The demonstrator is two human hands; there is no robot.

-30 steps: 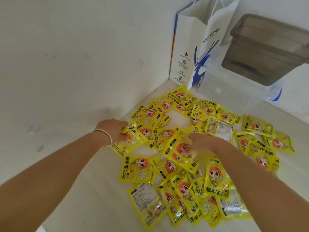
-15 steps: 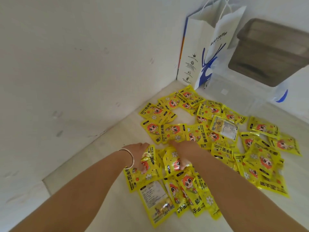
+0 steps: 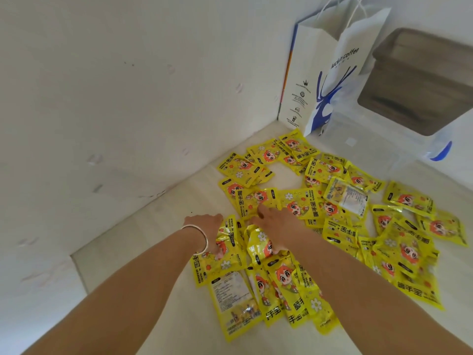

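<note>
Both forearms reach from the lower edge to mid-frame. There the left hand [image 3: 210,230], a bracelet [image 3: 202,242] at its wrist, bends down and grips the top of a hand-warmer packet [image 3: 220,262] lying just below it. Close to its right, the right hand [image 3: 275,226] curls its fingers onto a crumpled packet [image 3: 261,243] directly beneath, at the left edge of the yellow packets [image 3: 399,249] spread across centre and right.

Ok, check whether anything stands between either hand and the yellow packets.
Nothing visible does. The left hand grips a crumpled packet, and the right hand grips the neighbouring packet; both touch the foil directly.
</note>
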